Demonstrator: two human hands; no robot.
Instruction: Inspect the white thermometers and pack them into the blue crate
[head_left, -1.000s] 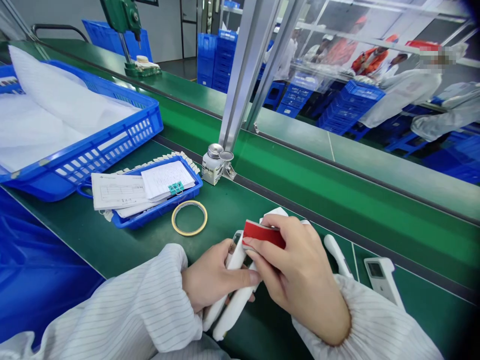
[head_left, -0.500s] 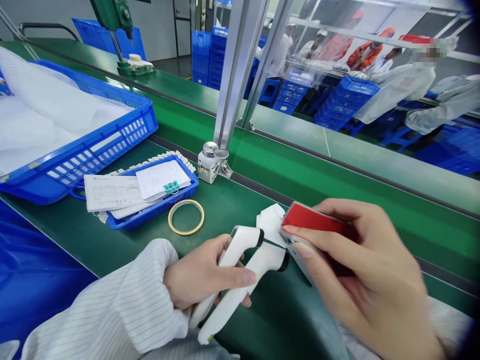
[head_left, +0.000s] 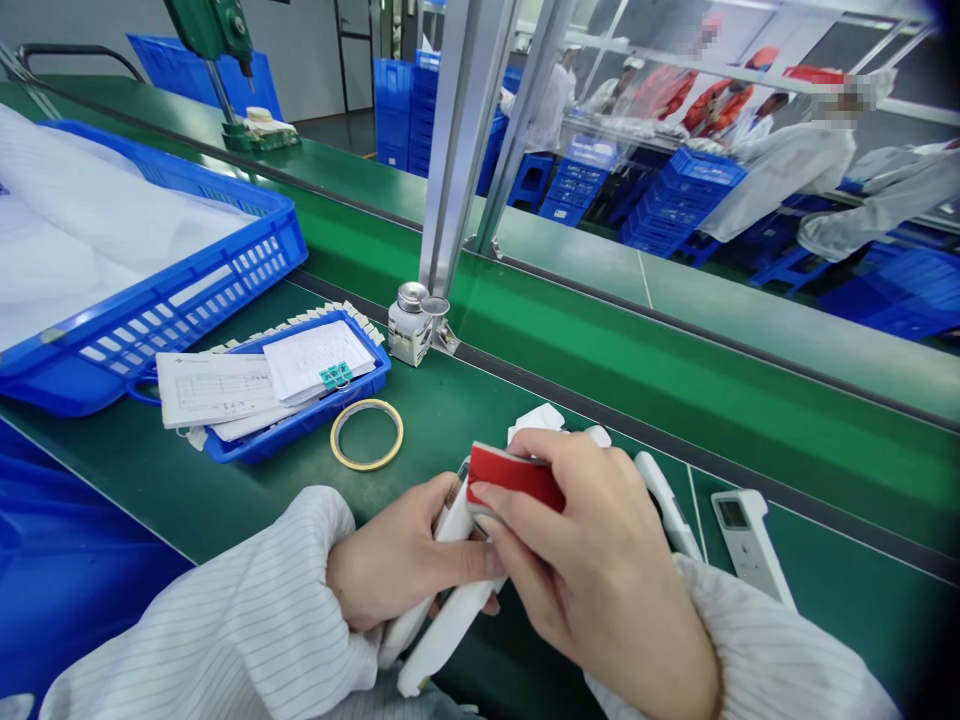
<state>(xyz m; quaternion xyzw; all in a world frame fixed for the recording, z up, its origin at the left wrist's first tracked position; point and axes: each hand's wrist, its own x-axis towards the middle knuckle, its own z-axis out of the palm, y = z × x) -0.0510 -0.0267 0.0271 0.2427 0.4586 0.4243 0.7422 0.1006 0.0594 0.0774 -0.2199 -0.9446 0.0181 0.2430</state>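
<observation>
My left hand is shut around two white pistol-grip handheld devices, whose heads are mostly hidden behind my right hand. My right hand pinches a red-faced block and holds it against the top of those devices. Under the block, a crumpled white wipe shows past my fingers. To the right of my right hand lie a similar white device and another with a small dark screen.
A blue tray holds papers with a green clip. Nearby are a tape roll, a small dispensing bottle and a blue basket lined with white film. An aluminium post and glass partition stand beyond the belt, with co-workers behind.
My right hand has swung back left from the right of the devices, bringing the red block over them and hiding their heads. The two devices on the right are visible again.
</observation>
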